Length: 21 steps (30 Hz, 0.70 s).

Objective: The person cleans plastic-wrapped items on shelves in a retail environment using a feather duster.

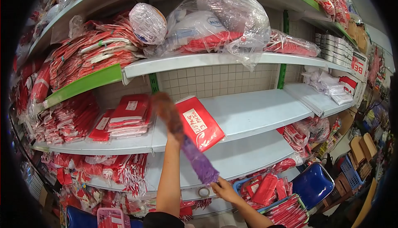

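My right hand (225, 190) pinches the lower end of a long purple cloth (198, 158) with a rough, patterned surface. The cloth slants up to the left, towards my left hand (173, 129), which is raised in front of the middle shelf. Motion smears that hand and a brownish-red patch above it, so its fingers and grip cannot be made out. Just to its right, a flat red packet (205, 126) with a handwritten white label lies at the shelf's front, jutting over the edge.
Stacked red packets (130, 114) sit left on the middle shelf (244, 108). Large clear plastic bags (232, 16) bulge over the upper shelf. Below right are a blue stool (314, 185) and a basket of red packets (265, 190). A tape roll (204, 192) rests lower down.
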Available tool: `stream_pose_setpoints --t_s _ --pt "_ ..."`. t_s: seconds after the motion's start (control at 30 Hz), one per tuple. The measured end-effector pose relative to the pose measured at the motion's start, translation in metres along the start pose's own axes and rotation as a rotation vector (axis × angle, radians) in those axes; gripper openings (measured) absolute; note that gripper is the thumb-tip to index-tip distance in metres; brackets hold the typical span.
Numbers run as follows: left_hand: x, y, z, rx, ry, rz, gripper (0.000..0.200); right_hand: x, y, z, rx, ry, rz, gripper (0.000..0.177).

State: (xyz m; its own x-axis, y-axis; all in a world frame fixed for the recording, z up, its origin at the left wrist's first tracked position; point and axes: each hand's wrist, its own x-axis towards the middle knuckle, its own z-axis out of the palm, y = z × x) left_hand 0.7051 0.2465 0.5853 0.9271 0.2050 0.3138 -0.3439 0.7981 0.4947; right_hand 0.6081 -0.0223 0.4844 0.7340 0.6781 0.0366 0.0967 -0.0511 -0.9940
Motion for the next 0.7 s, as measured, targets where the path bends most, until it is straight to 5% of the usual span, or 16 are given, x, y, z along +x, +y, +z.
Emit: stream_pose_setpoints --t_s 0.07,0.1,0.17,0.23,0.27,0.33,0.37,0.47,0.57,0.7 --pt "-0.005 0.002 0.012 0.009 0.017 -0.023 0.037 0.005 -0.003 0.001 0.266 0.061 0.073 0.014" --pt "-0.006 -0.002 0.034 0.006 0.212 0.052 0.038 0.007 -0.01 0.001 0.376 0.074 0.107 0.014" --pt "0.0 0.0 0.008 0.05 0.026 0.006 0.038 0.007 -0.036 0.002 0.496 0.038 0.169 0.02" --pt "-0.001 0.004 0.008 -0.106 -0.059 -0.088 0.039 0.008 -0.045 -0.004 0.515 -0.251 0.258 0.021" --pt "-0.002 0.003 0.003 -0.019 0.116 -0.052 0.039 0.009 -0.05 -0.008 0.523 -0.395 0.3 0.021" --pt "0.003 -0.004 -0.02 0.156 0.46 0.024 0.039 0.015 -0.059 -0.011 0.582 -0.351 0.274 0.024" --pt "0.015 -0.001 -0.031 -0.103 -0.172 -0.059 0.041 0.021 -0.06 -0.011 0.647 -0.282 0.26 0.025" --pt "0.0 -0.002 0.019 0.121 0.116 -0.013 0.042 0.027 -0.076 -0.011 0.737 -0.18 0.236 0.026" --pt "0.003 -0.003 0.005 0.113 0.11 -0.019 0.04 0.036 -0.079 -0.019 0.686 -0.449 0.313 0.025" --pt "0.003 -0.001 0.002 0.126 0.084 -0.046 0.036 0.045 -0.085 -0.017 0.688 -0.391 0.249 0.025"
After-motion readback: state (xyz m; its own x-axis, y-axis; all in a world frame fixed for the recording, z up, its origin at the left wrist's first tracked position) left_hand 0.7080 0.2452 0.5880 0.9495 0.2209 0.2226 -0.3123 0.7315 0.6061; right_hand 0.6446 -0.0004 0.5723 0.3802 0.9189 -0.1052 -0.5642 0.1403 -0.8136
